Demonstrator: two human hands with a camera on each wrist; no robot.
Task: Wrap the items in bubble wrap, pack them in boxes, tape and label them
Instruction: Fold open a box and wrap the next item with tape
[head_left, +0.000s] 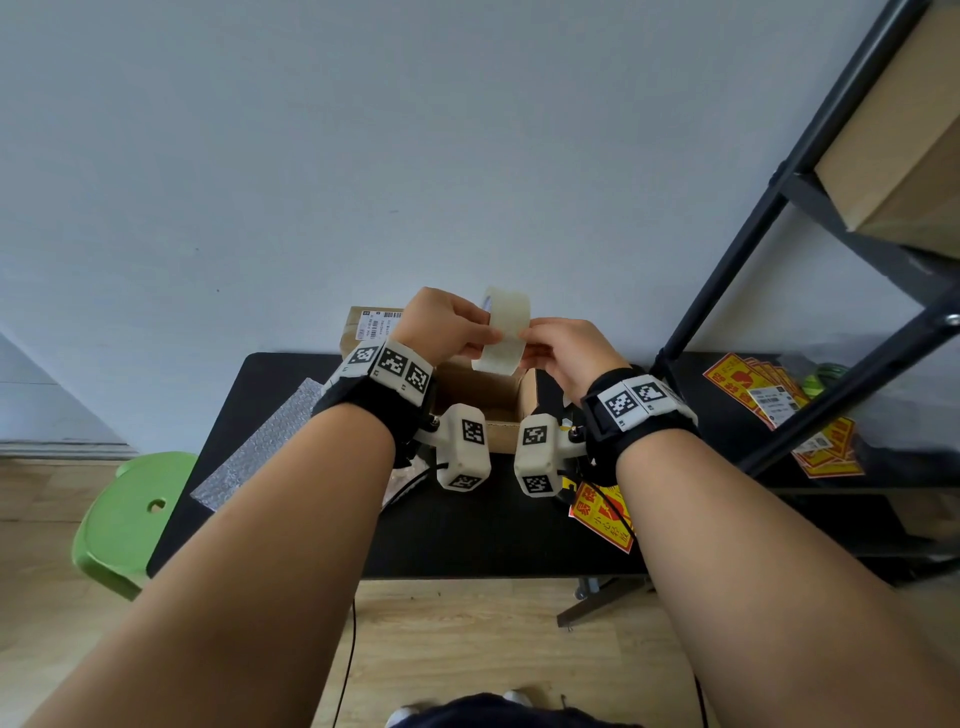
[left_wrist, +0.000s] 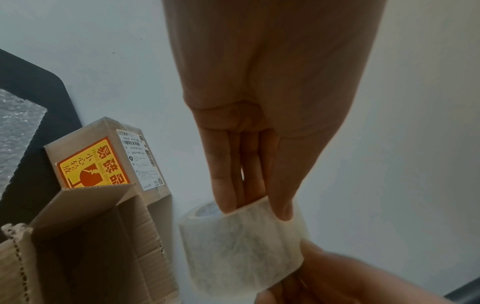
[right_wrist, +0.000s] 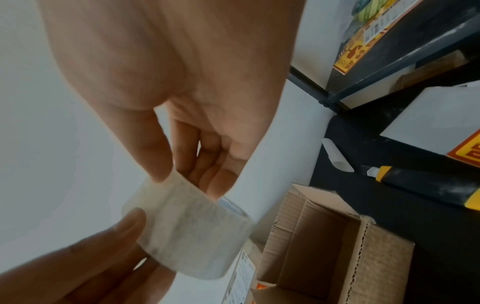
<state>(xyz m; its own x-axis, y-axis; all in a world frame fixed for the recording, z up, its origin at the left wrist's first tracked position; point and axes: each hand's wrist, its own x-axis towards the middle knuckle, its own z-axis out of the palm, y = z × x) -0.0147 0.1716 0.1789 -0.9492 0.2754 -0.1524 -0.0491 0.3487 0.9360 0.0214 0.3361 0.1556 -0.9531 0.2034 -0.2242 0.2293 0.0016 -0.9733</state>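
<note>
The roll of tape (head_left: 503, 331) was a cloudy, off-white translucent. Under it the open box (head_left: 485, 402) was plain brown cardboard, and the sealed box (left_wrist: 109, 158) behind it carried a yellow and red fragile sticker (left_wrist: 93, 164) beside a white printed label (left_wrist: 140, 158). The table (head_left: 467, 530) was black. Loose stickers (head_left: 753, 387) were yellow with red print. The stool (head_left: 124, 519) was bright green, the bubble wrap (head_left: 265, 441) silvery and dotted, the shelf frame (head_left: 737, 306) black.

The open box (head_left: 485, 397) interior is hidden behind the wrist cameras; the sealed box (head_left: 363, 327) label print is unreadably small.
</note>
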